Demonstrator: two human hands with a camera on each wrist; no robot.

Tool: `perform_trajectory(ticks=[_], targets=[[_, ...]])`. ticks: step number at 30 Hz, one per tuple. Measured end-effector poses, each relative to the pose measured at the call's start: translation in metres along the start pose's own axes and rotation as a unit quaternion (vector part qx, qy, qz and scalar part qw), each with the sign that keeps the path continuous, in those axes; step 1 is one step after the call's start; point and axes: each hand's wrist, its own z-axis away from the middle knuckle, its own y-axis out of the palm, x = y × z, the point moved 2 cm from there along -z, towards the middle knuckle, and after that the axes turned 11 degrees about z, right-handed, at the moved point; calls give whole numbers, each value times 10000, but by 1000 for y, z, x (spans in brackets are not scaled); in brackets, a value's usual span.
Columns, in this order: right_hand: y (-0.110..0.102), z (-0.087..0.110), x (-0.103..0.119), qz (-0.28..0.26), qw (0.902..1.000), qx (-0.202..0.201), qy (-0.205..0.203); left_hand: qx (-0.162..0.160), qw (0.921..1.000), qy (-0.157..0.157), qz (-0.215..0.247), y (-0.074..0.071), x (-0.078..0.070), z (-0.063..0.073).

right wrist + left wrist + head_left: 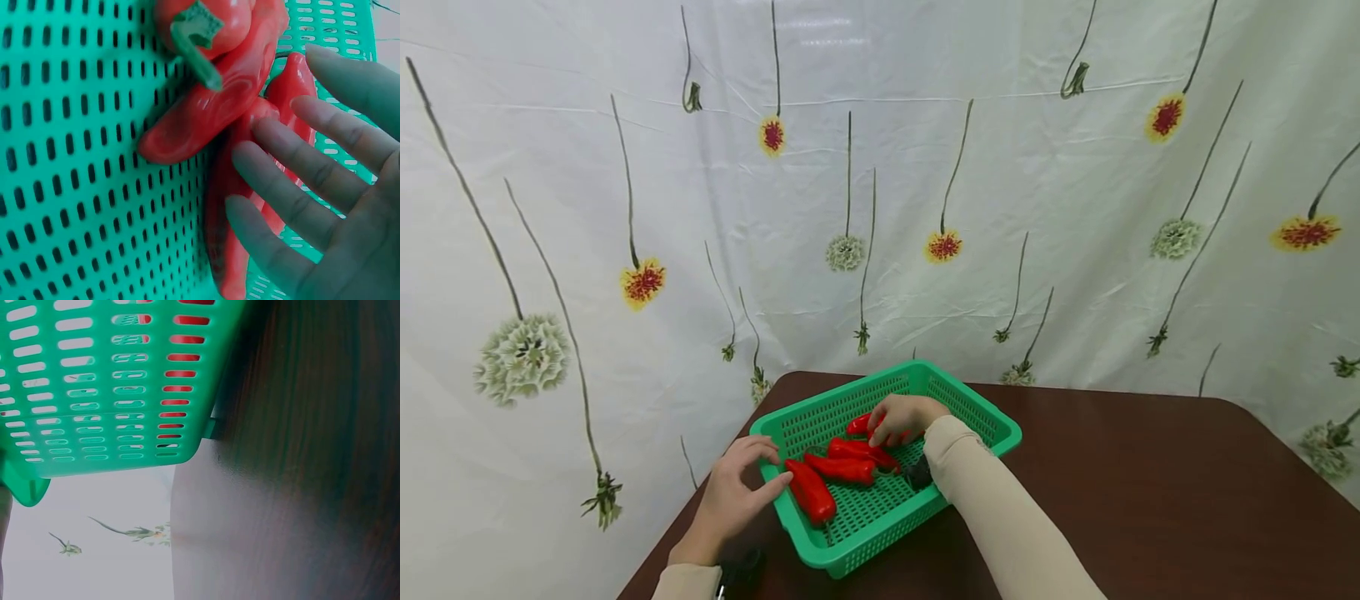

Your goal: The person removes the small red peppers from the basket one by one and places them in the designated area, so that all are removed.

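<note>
Several long red peppers (811,492) lie in a green plastic basket (880,533) with slotted walls. My right hand (904,417) is inside the basket over the far peppers. In the right wrist view its fingers (287,200) are spread and gently bent, fingertips right at the red peppers (234,256). Beside them, a pepper with a green stem (195,53) shows. My left hand (730,496) is at the basket's left rim, thumb and fingers apart with the rim between them. Only a sliver of it shows in the left wrist view, next to the basket wall (106,444).
The basket stands on a dark brown table (1120,492), near its left edge. A white curtain (895,50) printed with flowers hangs behind and to the left. A black wrist device (919,473) on my right wrist overlaps the basket's inside.
</note>
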Motion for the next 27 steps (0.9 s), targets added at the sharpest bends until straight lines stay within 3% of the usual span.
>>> perform_trajectory(ticks=[17, 27], targets=[[8, 3, -3, 124, 9998, -43, -126, 7, 9997, -228, -11, 1, 2, -1], [14, 3, -4, 329, 9989, 310, -137, -7, 9997, -229, 44, 1, 1, -2]])
